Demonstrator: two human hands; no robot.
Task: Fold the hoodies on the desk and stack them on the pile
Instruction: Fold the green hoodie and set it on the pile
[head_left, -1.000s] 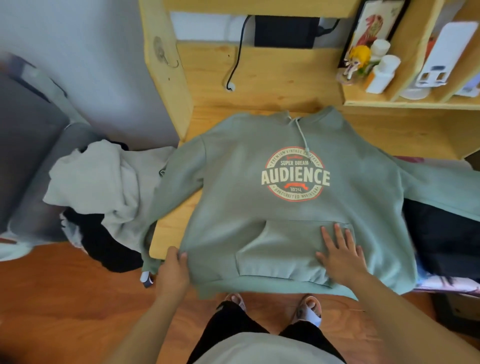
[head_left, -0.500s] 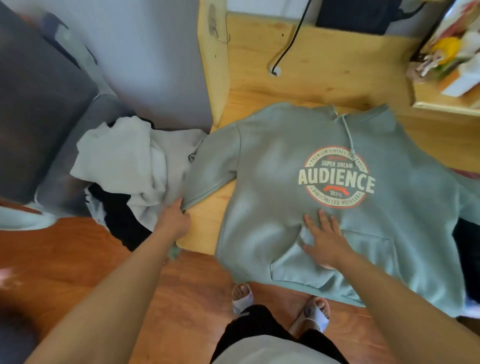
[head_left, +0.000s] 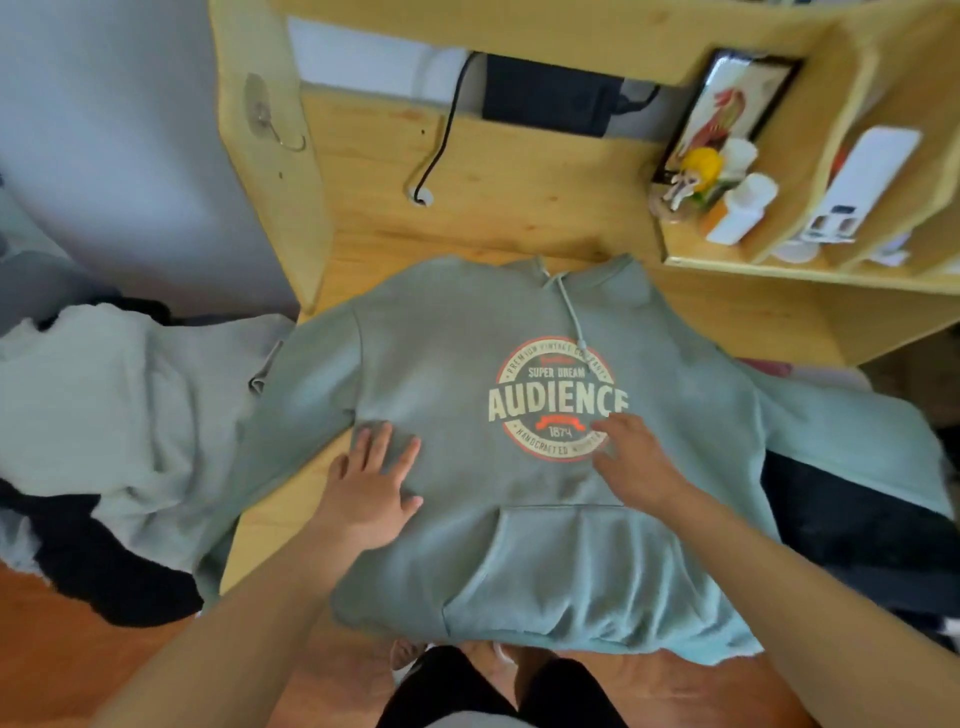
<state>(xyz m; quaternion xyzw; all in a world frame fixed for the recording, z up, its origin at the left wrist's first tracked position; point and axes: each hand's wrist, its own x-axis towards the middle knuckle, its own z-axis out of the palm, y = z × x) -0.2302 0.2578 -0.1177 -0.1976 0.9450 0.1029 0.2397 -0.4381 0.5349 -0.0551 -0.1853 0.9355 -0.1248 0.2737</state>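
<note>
Sage-green fleece fills the head view: a hoodie lies face up and spread on the wooden surface, its round printed logo up, the kangaroo pocket toward the person and the hem hanging just over the near edge. Its left sleeve trails off the surface's side toward a loose heap of pale and black clothes; the right sleeve runs out over something dark on the right.

Left hand rests flat on the body near the armpit, fingers straight and spread, gripping nothing. Right hand lies at the lower edge of the logo, its fingers loosely extended on the cloth; it looks empty as well, though motion blur softens the fingertips.

By my reading this is the smoothing step, ahead of any fold: no sleeve has been brought in yet. Next comes taking one sleeve and side panel and laying them across the chest, which calls for one hand to pin the body while the other lifts.
</note>
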